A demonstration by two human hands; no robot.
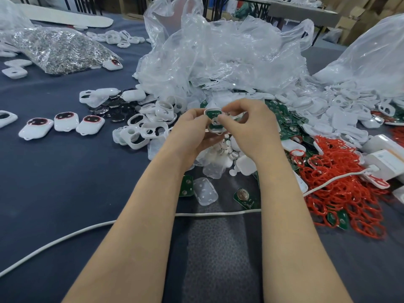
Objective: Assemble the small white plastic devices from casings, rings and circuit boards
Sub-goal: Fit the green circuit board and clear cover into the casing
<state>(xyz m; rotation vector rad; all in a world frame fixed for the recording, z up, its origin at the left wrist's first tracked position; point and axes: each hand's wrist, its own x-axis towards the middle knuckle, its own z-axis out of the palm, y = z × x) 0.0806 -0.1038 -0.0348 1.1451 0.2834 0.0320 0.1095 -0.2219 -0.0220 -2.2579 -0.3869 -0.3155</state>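
Three finished white devices point(65, 121) lay near the desk's left edge. Over its middle, a worker's left hand point(192, 130) gripped a white casing point(215, 129) holding a green circuit board point(212, 113), and the right hand point(251, 130) pinched the casing's top. Red rings point(341, 186) were heaped toward the right edge, beside a white box point(387, 160) whose label was unreadable.

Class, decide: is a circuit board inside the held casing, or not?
Inside: the green circuit board sits within the white casing, framed by its rim.

Cloth point(54, 182) lies bare at left; bags point(218, 57), casings point(140, 132), red rings point(341, 171) crowd ahead and right.
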